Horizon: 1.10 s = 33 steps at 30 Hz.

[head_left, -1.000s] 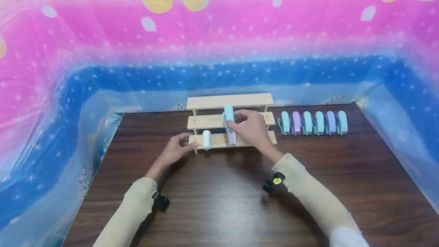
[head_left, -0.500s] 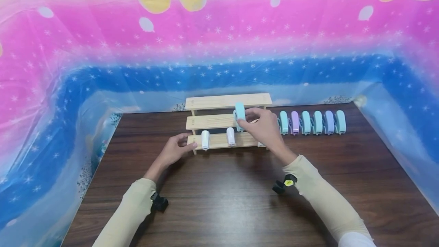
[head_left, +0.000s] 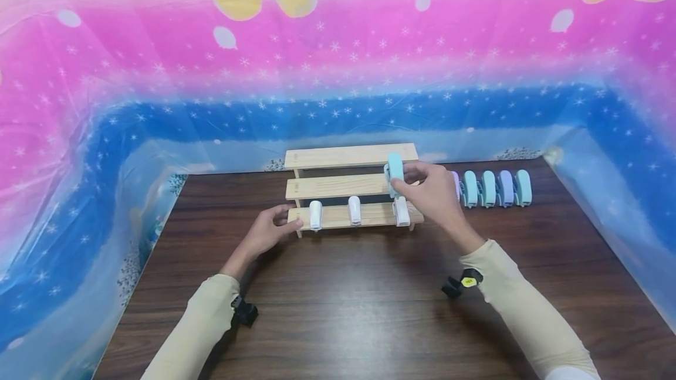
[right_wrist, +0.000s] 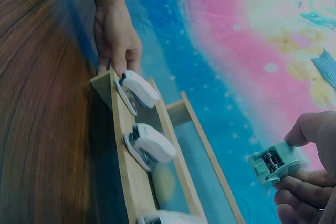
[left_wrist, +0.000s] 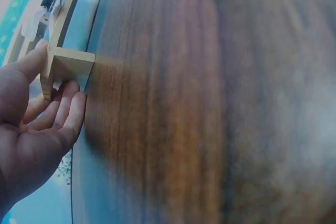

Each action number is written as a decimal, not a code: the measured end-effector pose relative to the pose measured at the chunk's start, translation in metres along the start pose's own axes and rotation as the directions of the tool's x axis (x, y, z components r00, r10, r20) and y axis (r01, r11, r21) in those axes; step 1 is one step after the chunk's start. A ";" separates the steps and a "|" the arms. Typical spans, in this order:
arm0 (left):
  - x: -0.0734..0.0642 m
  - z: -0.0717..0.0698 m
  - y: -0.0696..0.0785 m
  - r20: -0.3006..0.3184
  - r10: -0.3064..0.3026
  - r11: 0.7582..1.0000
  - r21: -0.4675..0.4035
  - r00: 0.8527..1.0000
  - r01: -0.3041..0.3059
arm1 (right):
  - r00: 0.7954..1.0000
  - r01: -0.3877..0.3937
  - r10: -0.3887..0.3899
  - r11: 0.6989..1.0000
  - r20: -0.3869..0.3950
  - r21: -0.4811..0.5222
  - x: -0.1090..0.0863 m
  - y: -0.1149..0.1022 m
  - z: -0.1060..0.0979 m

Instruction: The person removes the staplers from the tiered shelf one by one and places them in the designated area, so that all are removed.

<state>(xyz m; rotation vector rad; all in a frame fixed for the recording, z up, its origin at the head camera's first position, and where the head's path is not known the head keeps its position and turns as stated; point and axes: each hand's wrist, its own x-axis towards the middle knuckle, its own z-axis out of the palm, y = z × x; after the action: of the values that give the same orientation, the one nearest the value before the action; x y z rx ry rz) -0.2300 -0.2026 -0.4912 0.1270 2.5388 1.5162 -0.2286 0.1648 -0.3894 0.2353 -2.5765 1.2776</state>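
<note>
A three-step wooden rack [head_left: 338,187] stands near the back of the table. My left hand [head_left: 267,230] grips the left end of its lowest step, thumb on the front, other fingers behind and under, as the left wrist view shows. Three white staplers stand along that step: a left one [head_left: 315,214], a middle one [head_left: 354,210] and a right one [head_left: 401,212]. My right hand [head_left: 432,191] pinches a mint-green stapler [head_left: 395,175] between thumb and fingers, in front of the middle step's right end. In the right wrist view the held stapler [right_wrist: 275,162] appears end-on, apart from the rack.
Right of the rack a row of staplers stands on the table [head_left: 359,309]: mint-green ones [head_left: 488,189], a blue-violet one [head_left: 506,188] and a pink-purple one [head_left: 456,186] partly hidden by my right hand. A printed cloth [head_left: 338,110] hangs behind the rack.
My right hand has carried the mint-green stapler to the right along the rack, uncovering the middle and right white staplers. The left hand keeps its place on the rack.
</note>
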 end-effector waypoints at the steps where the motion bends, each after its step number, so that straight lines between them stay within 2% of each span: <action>1: 0.000 0.000 0.000 0.001 0.000 1.000 0.000 1.000 0.000 | 1.000 -0.003 0.003 1.000 -0.007 -0.005 0.000 0.001 -0.003; 13: -0.001 -0.001 0.002 -0.010 -0.004 0.999 0.034 1.000 0.004 | 0.996 -0.061 0.057 0.997 -0.064 -0.054 -0.001 0.021 -0.035; 17: -0.001 -0.001 0.002 -0.013 -0.008 0.999 0.031 1.000 0.009 | 0.996 -0.069 0.066 0.996 -0.064 -0.048 -0.002 0.028 -0.044; 28: -0.002 0.000 0.003 -0.016 -0.002 0.999 0.033 1.000 0.002 | 0.990 -0.096 0.081 0.987 -0.115 -0.130 -0.003 0.050 -0.072; 33: -0.001 0.001 0.003 -0.011 0.002 1.000 0.028 1.000 -0.002 | 0.987 -0.114 0.098 0.985 -0.127 -0.132 -0.004 0.060 -0.084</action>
<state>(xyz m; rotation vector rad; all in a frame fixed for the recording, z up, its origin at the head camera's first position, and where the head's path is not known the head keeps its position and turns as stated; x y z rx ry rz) -0.2286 -0.2008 -0.4887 0.1254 2.5702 1.4866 -0.2273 0.2679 -0.3867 -0.0061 -2.5899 1.1032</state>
